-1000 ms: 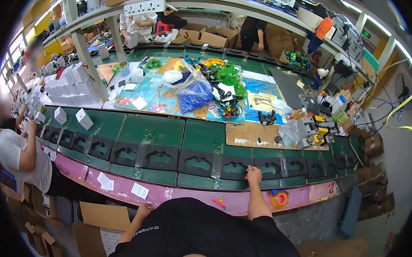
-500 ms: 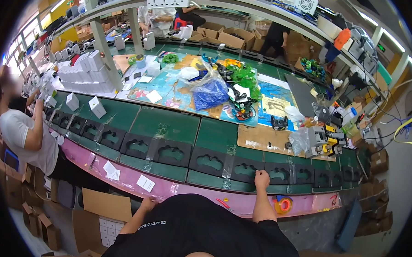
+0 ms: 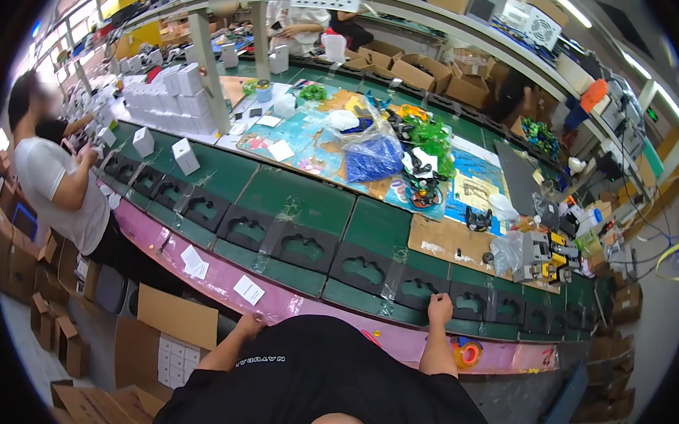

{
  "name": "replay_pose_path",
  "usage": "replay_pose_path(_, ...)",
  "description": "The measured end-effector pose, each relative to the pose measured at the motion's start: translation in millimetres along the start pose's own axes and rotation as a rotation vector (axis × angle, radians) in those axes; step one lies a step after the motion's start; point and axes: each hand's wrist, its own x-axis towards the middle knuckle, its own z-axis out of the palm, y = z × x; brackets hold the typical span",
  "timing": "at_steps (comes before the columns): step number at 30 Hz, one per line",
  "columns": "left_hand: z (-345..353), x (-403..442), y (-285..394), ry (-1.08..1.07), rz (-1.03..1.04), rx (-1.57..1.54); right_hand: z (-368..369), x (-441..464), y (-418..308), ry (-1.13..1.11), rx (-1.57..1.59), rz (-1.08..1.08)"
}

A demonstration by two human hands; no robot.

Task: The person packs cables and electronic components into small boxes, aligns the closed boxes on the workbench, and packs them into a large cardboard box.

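My right hand (image 3: 440, 310) is closed at the near right edge of a black foam insert (image 3: 405, 291) with a gamepad-shaped cutout. Whether the fingers grip the foam or only rest against it, I cannot tell. At the edge of the pink strip (image 3: 320, 309), close to my body, is my left hand (image 3: 251, 326), its fingers drawn together; anything between them is too small to make out. A white printed card (image 3: 249, 290) lies just beyond it. More black foam inserts (image 3: 302, 247) form a row along the green work surface (image 3: 294, 206).
A person in a white shirt (image 3: 53, 177) works at the left. White boxes (image 3: 170, 106) are stacked behind the row. Across the surface lie a blue bag (image 3: 374, 159), green parts (image 3: 433, 144) and a cardboard sheet (image 3: 452, 243). A tape roll (image 3: 467, 354) sits right of my right arm.
The view has turned, so the scene sits lower and further right. Both my hands stay at about the same places, the right by the same foam insert. The person at left has shifted their arms.
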Motion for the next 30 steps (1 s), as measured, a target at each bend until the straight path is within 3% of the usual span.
replay_pose_path(8,15.2,5.1,-9.7,0.105,0.058,0.073,17.6,6.2,16.7,0.086,0.043,-0.144)
replay_pose_path(11,11.6,2.0,1.3,0.056,0.01,0.104,16.1,13.4,11.5,0.111,0.166,-0.06)
replay_pose_path(13,10.7,-0.3,1.9,0.063,-0.019,0.074,26.6,23.7,5.2,0.031,0.429,0.066)
replay_pose_path(15,10.5,-2.9,3.3,0.065,-0.023,0.059,42.0,26.2,-5.7,0.049,0.431,-0.102)
replay_pose_path(17,10.4,-6.2,5.8,0.056,-0.021,0.053,58.7,21.4,-27.6,-0.203,0.743,-0.028)
replay_pose_path(19,13.4,-8.4,9.1,0.071,-0.038,0.067,73.4,8.3,-49.3,-0.418,0.841,-0.014)
replay_pose_path(20,13.3,-10.2,12.7,0.066,-0.039,0.066,70.3,-4.4,-63.8,-0.551,0.798,0.029)
replay_pose_path(21,12.9,-11.3,16.1,0.059,-0.069,0.06,88.2,-2.0,-58.6,-0.567,0.668,-0.11)
replay_pose_path(23,14.4,-9.9,17.2,0.055,-0.096,0.054,73.2,-28.3,-78.1,-0.244,0.15,-0.331)
replay_pose_path(26,21.2,-4.2,8.4,0.081,-0.076,0.064,70.3,-40.6,-77.6,-0.125,0.105,-0.34)
replay_pose_path(30,23.9,-7.9,4.9,0.078,-0.07,0.041,65.9,-40.6,-67.5,-0.179,0.165,-0.381)
